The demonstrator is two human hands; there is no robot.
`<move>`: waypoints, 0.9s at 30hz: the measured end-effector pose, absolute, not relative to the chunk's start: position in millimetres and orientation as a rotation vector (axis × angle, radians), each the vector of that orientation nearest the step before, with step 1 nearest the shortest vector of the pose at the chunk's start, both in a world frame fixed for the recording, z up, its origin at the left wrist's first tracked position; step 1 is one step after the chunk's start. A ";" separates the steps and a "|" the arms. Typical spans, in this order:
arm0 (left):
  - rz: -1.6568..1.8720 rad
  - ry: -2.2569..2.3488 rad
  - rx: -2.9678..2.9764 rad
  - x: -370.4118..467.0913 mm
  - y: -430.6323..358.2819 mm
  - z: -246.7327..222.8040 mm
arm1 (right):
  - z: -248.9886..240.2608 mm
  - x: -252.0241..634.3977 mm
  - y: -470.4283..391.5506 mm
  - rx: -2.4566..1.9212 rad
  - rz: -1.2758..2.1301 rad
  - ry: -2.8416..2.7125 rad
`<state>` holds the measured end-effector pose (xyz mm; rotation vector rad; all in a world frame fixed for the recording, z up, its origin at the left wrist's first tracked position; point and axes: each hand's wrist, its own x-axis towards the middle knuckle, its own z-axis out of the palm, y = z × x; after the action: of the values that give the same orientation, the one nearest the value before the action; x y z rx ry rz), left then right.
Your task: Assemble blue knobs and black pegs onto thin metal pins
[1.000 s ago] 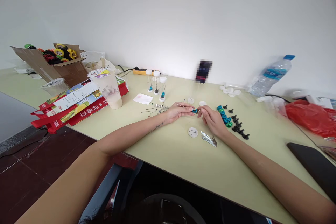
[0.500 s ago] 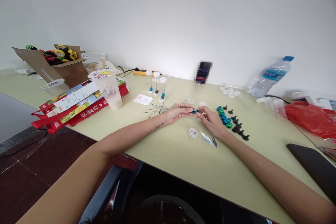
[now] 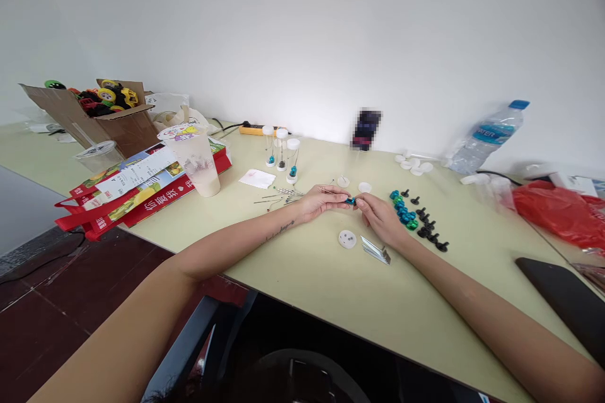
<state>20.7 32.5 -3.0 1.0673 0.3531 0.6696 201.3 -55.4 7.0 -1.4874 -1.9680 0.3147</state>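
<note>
My left hand point(image 3: 322, 202) pinches a small blue part point(image 3: 350, 201) with thin metal pins beside its fingers. The closed fingertips of my right hand point(image 3: 378, 214) meet the right end of that part; whether they grip anything else is too small to tell. Below the hands lie a white disc with dark dots point(image 3: 347, 239) and a row of thin metal rods point(image 3: 376, 250). Blue and green pieces point(image 3: 403, 211) and black stemmed pieces point(image 3: 428, 225) are to the right. More thin pins point(image 3: 278, 199) lie left of my left hand.
Three small clear tubes point(image 3: 293, 162) stand at the back. A plastic cup point(image 3: 201, 167) stands by a red bag point(image 3: 161, 192) and a cardboard box point(image 3: 127, 129) on the left. A water bottle point(image 3: 489, 137), red plastic bag point(image 3: 558, 211) and black device point(image 3: 560, 296) are right.
The fingers of my right hand have shifted slightly at the blue part, and more of it shows between the hands. My left hand has stayed nearly still.
</note>
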 end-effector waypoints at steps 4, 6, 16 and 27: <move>0.678 0.365 1.057 20.6 32.2 -2.4 | 5.4 201.0 -55.1 -1.459 0.357 -1.898; 0.674 0.358 1.070 20.5 32.7 -2.9 | 5.1 201.1 -55.3 -1.438 0.357 -1.868; 0.684 0.327 1.088 22.0 38.4 -10.9 | 4.9 200.7 -55.6 -1.424 0.359 -1.867; 0.685 0.332 1.076 20.8 37.6 -9.8 | 4.9 200.4 -55.3 -1.393 0.366 -1.852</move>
<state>20.8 37.6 -9.8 1.0764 0.3324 0.6846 200.4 -55.3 4.9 -1.3935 -1.8523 0.3655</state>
